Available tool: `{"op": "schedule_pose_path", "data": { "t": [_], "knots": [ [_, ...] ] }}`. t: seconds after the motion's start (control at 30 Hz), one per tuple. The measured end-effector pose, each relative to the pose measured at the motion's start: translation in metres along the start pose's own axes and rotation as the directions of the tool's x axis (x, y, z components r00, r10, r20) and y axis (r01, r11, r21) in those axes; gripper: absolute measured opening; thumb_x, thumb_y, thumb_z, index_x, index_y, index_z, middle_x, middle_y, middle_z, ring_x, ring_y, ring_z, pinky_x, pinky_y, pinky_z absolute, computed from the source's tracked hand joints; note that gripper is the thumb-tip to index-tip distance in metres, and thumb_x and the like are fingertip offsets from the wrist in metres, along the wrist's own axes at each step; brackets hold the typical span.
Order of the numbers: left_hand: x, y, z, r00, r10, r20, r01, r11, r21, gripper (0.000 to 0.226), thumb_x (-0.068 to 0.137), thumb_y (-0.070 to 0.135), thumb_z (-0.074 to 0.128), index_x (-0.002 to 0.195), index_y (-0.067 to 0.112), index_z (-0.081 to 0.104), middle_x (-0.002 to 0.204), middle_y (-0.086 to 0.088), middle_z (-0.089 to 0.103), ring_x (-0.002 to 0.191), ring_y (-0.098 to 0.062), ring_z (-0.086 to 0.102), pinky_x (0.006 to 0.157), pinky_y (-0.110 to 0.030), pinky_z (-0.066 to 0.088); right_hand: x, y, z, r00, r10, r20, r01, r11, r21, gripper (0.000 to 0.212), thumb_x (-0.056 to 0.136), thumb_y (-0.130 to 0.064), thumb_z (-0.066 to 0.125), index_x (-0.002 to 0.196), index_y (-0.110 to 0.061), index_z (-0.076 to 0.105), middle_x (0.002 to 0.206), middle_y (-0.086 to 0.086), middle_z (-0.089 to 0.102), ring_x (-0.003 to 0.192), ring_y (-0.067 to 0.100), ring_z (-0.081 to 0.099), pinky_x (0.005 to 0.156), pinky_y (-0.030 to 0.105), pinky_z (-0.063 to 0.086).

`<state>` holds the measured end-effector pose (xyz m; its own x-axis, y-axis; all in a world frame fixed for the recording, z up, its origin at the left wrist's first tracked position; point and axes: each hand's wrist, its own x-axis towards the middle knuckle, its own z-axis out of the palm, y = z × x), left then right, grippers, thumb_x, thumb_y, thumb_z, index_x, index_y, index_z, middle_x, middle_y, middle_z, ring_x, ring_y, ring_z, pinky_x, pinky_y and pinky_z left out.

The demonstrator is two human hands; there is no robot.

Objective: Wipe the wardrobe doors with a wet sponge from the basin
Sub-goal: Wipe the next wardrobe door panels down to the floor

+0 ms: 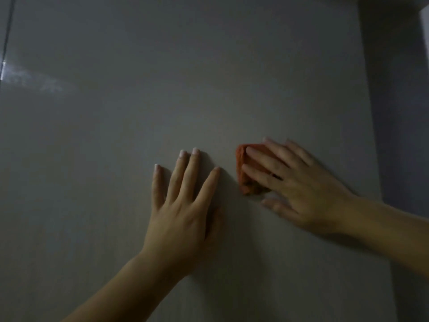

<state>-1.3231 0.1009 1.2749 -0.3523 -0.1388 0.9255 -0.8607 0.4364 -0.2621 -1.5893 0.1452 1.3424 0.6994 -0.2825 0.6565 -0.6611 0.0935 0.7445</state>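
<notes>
A plain grey-beige wardrobe door [185,77] fills most of the view in dim light. My left hand [183,205] lies flat against it, fingers straight and spread, holding nothing. To its right, my right hand [294,184] presses an orange sponge [243,163] against the door with straight fingers laid over it. Only the sponge's left part shows; the rest is hidden under my fingers. The basin is out of view.
The door's right edge [369,112] runs down the frame, with a darker wall [399,112] beyond it. A dark vertical gap to a neighbouring door [7,38] shows at the far left, with a faint light patch [30,80] next to it.
</notes>
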Motion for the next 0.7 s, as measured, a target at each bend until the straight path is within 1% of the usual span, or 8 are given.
{"op": "schedule_pose_path", "data": {
  "t": [0.07,0.2,0.27,0.37,0.43,0.53,0.6,0.7],
  "knots": [
    [0.004,0.009,0.003,1.0,-0.015,0.001,0.015,1.0,0.019,0.065,0.101,0.053,0.034,0.158,0.021,0.034,0.169,-0.017,0.014,0.158,-0.034,0.002,0.122,-0.067,0.006,0.011,0.044,0.005,0.989,0.133,-0.059,-0.134,0.991,-0.014,0.068,0.101,-0.053,0.032,0.161,-0.022,0.023,0.168,0.008,0.023,0.152,0.037,0.024,0.121,0.052,0.017],
    [0.015,0.034,0.006,0.999,-0.026,-0.022,0.027,0.999,0.021,0.064,0.1,0.051,0.035,0.157,0.021,0.037,0.169,-0.017,0.016,0.158,-0.034,0.004,0.122,-0.067,0.008,0.036,0.108,-0.003,0.865,0.496,-0.079,-0.492,0.868,0.065,0.072,0.096,-0.052,0.029,0.16,-0.02,0.027,0.168,0.007,0.023,0.153,0.039,0.022,0.12,0.057,0.017],
    [0.015,0.051,0.008,0.999,-0.012,-0.037,0.012,1.0,-0.003,0.063,0.099,0.05,0.036,0.155,0.021,0.04,0.169,-0.016,0.017,0.158,-0.034,0.006,0.121,-0.069,0.011,0.019,0.086,0.002,0.887,0.45,-0.103,-0.447,0.893,0.058,0.074,0.095,-0.054,0.031,0.16,-0.019,0.027,0.168,0.009,0.023,0.153,0.039,0.021,0.12,0.058,0.016],
    [0.007,0.075,0.015,1.0,0.025,-0.019,-0.025,1.0,-0.007,0.061,0.101,0.048,0.036,0.157,0.024,0.036,0.169,-0.015,0.014,0.158,-0.033,0.004,0.12,-0.07,0.014,-0.039,0.032,0.007,0.987,0.157,-0.032,-0.156,0.987,0.022,0.073,0.1,-0.058,0.028,0.162,-0.02,0.024,0.17,0.01,0.018,0.155,0.038,0.017,0.124,0.058,0.015],
    [0.0,0.088,0.02,1.0,0.027,0.0,-0.027,1.0,0.015,0.062,0.101,0.048,0.037,0.158,0.024,0.034,0.17,-0.016,0.012,0.158,-0.033,0.004,0.119,-0.071,0.016,-0.056,0.043,0.007,0.997,0.074,0.0,-0.074,0.997,0.01,0.07,0.103,-0.058,0.021,0.162,-0.02,0.023,0.17,0.008,0.017,0.155,0.037,0.017,0.124,0.057,0.016],
    [-0.004,0.099,0.025,1.0,-0.004,0.01,0.004,0.999,0.036,0.064,0.1,0.049,0.038,0.157,0.02,0.034,0.169,-0.017,0.014,0.158,-0.034,0.005,0.12,-0.07,0.012,-0.036,0.099,0.008,0.955,0.29,-0.063,-0.289,0.957,0.025,0.068,0.101,-0.052,0.029,0.16,-0.017,0.027,0.168,0.01,0.025,0.152,0.04,0.025,0.122,0.058,0.02],
    [-0.004,0.102,0.026,0.999,-0.028,0.016,0.027,0.999,0.043,0.065,0.101,0.05,0.037,0.158,0.02,0.031,0.169,-0.017,0.013,0.158,-0.034,0.003,0.121,-0.069,0.008,-0.023,0.12,0.004,0.909,0.415,-0.042,-0.411,0.908,0.077,0.071,0.1,-0.053,0.026,0.161,-0.017,0.023,0.169,0.009,0.018,0.155,0.039,0.016,0.125,0.055,0.008],
    [-0.011,0.106,0.027,0.999,-0.049,0.023,0.048,0.998,0.031,0.066,0.101,0.051,0.034,0.16,0.02,0.029,0.17,-0.017,0.011,0.158,-0.034,0.002,0.122,-0.068,0.004,-0.047,0.088,0.009,0.906,0.417,-0.068,-0.411,0.907,0.088,0.073,0.099,-0.052,0.031,0.16,-0.014,0.026,0.169,0.012,0.02,0.154,0.041,0.016,0.125,0.059,0.009]
  ]
}}
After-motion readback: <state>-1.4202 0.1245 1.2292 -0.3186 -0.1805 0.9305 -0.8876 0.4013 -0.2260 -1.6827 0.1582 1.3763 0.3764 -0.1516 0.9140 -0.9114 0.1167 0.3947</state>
